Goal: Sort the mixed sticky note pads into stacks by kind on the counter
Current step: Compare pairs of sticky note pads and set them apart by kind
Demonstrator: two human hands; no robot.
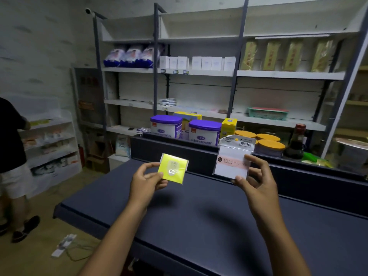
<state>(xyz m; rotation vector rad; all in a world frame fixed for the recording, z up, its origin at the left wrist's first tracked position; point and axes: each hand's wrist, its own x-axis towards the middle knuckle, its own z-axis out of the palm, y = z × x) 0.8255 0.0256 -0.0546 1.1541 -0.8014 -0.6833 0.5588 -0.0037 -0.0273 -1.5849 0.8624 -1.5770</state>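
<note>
Though apart, pads (172, 168) between fingers (157, 176).

Left hand (147, 181) and right hand (256, 180) above the counter (199, 216), each holding a pad: square pad (172, 168) left, packaged pad (232, 156) right, well apart. Tins (166, 126) behind the counter; shelves (199, 72) behind them.
</note>
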